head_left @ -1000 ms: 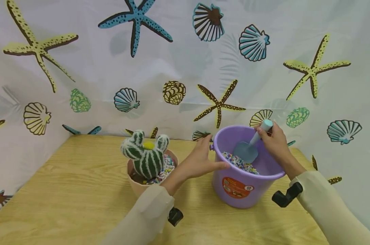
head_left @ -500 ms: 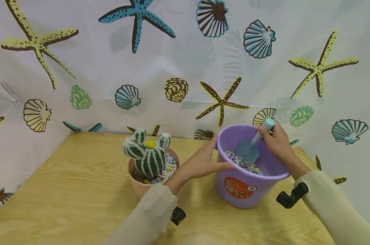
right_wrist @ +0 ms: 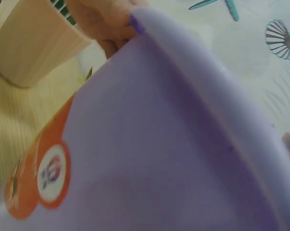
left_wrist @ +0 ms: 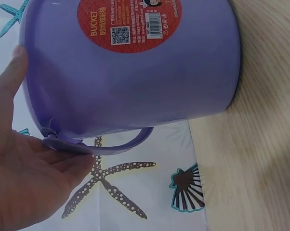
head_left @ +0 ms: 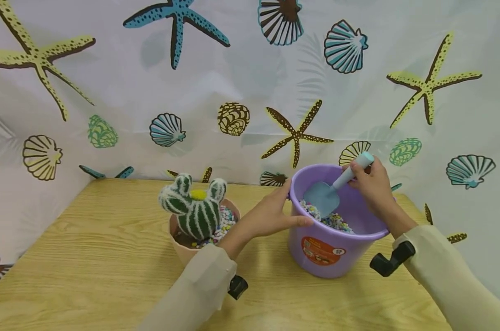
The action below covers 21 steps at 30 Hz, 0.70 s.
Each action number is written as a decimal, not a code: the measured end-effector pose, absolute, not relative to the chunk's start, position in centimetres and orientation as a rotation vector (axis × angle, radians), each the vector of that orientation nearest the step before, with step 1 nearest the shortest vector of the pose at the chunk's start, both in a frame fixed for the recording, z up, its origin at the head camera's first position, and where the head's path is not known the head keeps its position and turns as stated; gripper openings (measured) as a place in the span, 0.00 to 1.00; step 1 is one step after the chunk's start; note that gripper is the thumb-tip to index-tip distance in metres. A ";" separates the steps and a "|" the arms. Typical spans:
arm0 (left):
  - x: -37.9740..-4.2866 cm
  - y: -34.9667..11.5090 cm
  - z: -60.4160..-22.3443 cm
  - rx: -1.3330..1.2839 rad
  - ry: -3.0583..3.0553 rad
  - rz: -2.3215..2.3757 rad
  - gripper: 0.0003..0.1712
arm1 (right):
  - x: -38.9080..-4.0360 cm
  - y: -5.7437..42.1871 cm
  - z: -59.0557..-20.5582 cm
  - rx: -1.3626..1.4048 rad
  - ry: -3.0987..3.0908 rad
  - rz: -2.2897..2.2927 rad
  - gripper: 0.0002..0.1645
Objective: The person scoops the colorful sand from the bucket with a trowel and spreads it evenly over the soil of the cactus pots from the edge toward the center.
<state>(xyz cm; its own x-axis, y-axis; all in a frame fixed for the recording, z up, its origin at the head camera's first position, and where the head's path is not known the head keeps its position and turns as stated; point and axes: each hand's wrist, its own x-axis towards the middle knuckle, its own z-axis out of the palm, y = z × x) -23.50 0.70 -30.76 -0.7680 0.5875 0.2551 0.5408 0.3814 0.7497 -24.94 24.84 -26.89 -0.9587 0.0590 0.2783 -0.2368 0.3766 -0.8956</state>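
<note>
A purple bucket (head_left: 337, 250) stands upright on the table, with small multicoloured pebbles (head_left: 337, 223) inside. My right hand (head_left: 372, 184) pinches the handle of a light blue toy shovel (head_left: 322, 197) over the bucket. The shovel slants down to the left, its blade tip among the pebbles. My left hand (head_left: 270, 214) holds the bucket's left side, thumb at the front of the rim and fingers by the handle joint. In the left wrist view, fingers of the left hand (left_wrist: 34, 187) touch the bucket's purple handle (left_wrist: 121, 147). The right wrist view shows neither shovel nor pebbles.
Left of the bucket stands a peach flowerpot (head_left: 184, 252) holding a knitted cactus (head_left: 198, 216) and similar coloured pebbles (head_left: 227, 220). My left forearm passes close to the pot. A shell-and-starfish curtain (head_left: 250, 82) hangs behind the wooden table (head_left: 97, 257).
The shovel's blade has moved left and into the pebbles, and its handle leans over more. My left hand keeps its place on the bucket. The view has shifted slightly.
</note>
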 end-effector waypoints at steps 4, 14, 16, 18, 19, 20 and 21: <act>-23.5 0.6 -30.5 1.041 2.564 1.339 0.61 | -24.8 24.8 -26.7 0.201 -2.288 1.754 0.16; -23.9 0.7 -30.5 1.037 2.566 1.333 0.60 | -24.9 25.0 -26.6 0.279 -2.207 1.928 0.09; -23.9 0.7 -30.5 1.031 2.575 1.321 0.60 | -24.7 25.2 -26.7 0.288 -2.200 1.950 0.11; -23.8 0.7 -30.4 1.043 2.579 1.311 0.60 | -24.5 25.5 -26.8 0.287 -2.190 1.984 0.13; -23.8 0.7 -30.4 1.050 2.576 1.308 0.60 | -24.4 25.7 -26.9 0.284 -2.188 1.998 0.13; -23.8 0.8 -30.4 1.056 2.573 1.304 0.60 | -24.3 25.9 -27.0 0.282 -2.191 2.006 0.14; -23.8 0.9 -30.3 1.068 2.567 1.306 0.59 | -24.3 26.2 -27.0 0.274 -2.191 2.017 0.14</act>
<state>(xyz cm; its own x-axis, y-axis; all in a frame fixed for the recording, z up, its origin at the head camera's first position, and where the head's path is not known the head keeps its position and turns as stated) -23.83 0.94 -30.30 -0.7562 0.6099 0.2371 0.5509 0.3977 0.7337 -24.26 26.18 -26.97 -0.9719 -0.0321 0.2331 -0.2349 0.0791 -0.9688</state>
